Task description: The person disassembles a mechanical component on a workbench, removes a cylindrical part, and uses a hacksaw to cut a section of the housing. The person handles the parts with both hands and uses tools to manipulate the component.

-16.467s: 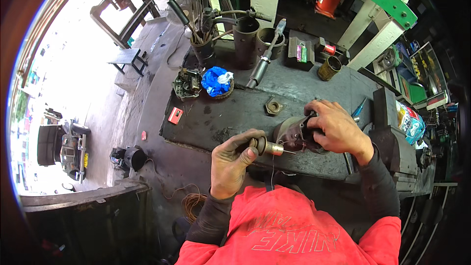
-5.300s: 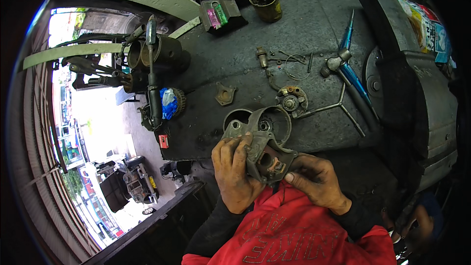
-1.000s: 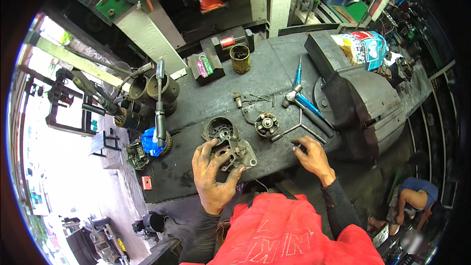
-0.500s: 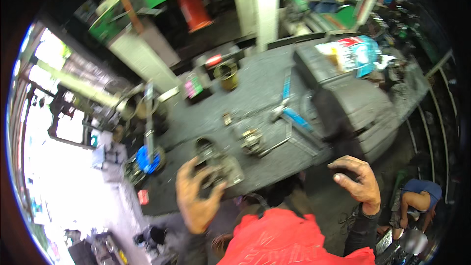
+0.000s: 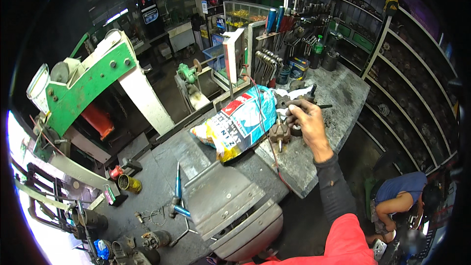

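Note:
My right hand reaches over the far right part of the bench, its fingers curled together and closed. What they hold, if anything, is hidden behind the fingers. Just left of the fingertips is a brown, rotor-like metal part with a thin shaft; I cannot tell whether the hand touches it. Dark metal parts and a white rag lie around and behind the hand. To the left, a blue, white and yellow printed plastic bag rests on the bench beside the big grey vise. My left hand is out of the picture.
A red cord hangs over the bench edge. A blue-handled hammer, a yellow can and a round metal part are on the left of the bench. Another person crouches at lower right, near shelves.
The view has swung to the right. My right hand has moved from above the bench's near edge to the metal parts beyond the vise. My left hand, earlier open over metal parts, has left the picture.

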`<state>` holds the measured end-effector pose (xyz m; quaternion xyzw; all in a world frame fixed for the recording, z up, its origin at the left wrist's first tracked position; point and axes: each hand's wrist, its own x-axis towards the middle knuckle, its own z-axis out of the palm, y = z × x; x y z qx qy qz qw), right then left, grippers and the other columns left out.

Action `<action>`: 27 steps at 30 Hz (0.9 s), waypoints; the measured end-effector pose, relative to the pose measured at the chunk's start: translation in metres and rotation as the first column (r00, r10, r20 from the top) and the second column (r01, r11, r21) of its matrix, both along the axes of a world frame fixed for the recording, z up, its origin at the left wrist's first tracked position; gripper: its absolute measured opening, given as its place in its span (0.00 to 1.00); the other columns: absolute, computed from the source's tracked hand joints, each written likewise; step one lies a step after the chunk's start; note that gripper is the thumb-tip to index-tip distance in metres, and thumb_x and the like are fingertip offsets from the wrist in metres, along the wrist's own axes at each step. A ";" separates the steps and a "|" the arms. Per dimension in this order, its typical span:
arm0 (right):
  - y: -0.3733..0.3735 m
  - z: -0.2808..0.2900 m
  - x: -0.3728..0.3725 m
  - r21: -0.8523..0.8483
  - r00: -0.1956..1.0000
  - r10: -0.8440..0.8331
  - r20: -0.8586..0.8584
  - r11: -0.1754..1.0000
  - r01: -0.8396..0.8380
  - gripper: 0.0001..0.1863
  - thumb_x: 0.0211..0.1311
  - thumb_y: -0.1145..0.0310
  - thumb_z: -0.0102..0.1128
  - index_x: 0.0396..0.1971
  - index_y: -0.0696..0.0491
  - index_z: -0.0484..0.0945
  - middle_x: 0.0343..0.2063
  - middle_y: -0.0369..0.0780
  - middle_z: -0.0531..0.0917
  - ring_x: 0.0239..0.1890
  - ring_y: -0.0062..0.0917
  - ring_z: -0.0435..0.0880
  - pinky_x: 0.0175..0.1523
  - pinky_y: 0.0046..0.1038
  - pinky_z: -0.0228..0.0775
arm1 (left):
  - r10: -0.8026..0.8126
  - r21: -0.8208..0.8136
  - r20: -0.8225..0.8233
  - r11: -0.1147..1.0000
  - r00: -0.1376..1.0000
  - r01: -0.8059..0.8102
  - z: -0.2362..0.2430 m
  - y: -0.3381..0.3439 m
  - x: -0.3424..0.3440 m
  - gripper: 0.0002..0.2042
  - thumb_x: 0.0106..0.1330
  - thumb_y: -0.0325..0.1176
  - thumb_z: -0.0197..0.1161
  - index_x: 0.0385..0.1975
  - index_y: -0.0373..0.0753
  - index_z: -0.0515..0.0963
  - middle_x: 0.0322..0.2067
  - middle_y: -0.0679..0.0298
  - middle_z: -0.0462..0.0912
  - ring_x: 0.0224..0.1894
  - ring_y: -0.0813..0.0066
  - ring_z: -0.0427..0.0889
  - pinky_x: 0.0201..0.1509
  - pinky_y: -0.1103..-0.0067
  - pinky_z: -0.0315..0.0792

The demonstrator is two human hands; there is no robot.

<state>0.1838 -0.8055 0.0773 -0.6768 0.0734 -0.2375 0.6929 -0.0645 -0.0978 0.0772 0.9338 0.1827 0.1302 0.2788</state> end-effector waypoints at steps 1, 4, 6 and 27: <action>-0.014 -0.012 0.023 0.041 0.999 -0.043 -0.011 0.998 0.043 0.09 0.72 0.73 0.61 0.46 0.62 0.85 0.31 0.37 0.86 0.26 0.18 0.84 0.30 0.22 0.79 | 0.013 0.018 -0.018 1.000 1.000 -0.012 -0.006 0.008 -0.001 0.23 0.69 0.38 0.71 0.58 0.30 0.81 0.66 0.50 0.78 0.64 0.49 0.77 0.70 0.65 0.66; -0.038 -0.036 0.088 0.071 0.996 -0.071 -0.057 0.995 0.075 0.10 0.72 0.76 0.59 0.47 0.63 0.84 0.31 0.39 0.86 0.27 0.20 0.85 0.29 0.21 0.80 | 0.080 -0.003 -0.059 0.997 0.995 -0.080 -0.020 0.033 -0.003 0.24 0.67 0.36 0.73 0.60 0.31 0.79 0.59 0.49 0.83 0.61 0.54 0.80 0.68 0.66 0.69; -0.048 -0.044 0.131 -0.177 0.969 -0.232 -0.091 0.961 0.213 0.13 0.69 0.71 0.64 0.47 0.63 0.83 0.32 0.44 0.89 0.31 0.26 0.89 0.33 0.28 0.82 | 0.138 -0.015 -0.033 0.990 0.990 -0.139 -0.029 0.046 -0.003 0.19 0.69 0.33 0.71 0.56 0.31 0.81 0.53 0.51 0.86 0.56 0.58 0.83 0.65 0.68 0.73; -0.312 -0.138 0.354 -0.802 0.849 -0.515 -0.122 0.554 0.221 0.37 0.66 0.31 0.59 0.55 0.52 0.87 0.40 0.47 0.90 0.37 0.34 0.88 0.47 0.38 0.79 | 0.097 0.302 0.112 0.945 0.989 -0.127 -0.027 -0.028 -0.009 0.24 0.48 0.20 0.76 0.49 0.39 0.82 0.59 0.55 0.81 0.66 0.49 0.74 0.72 0.63 0.67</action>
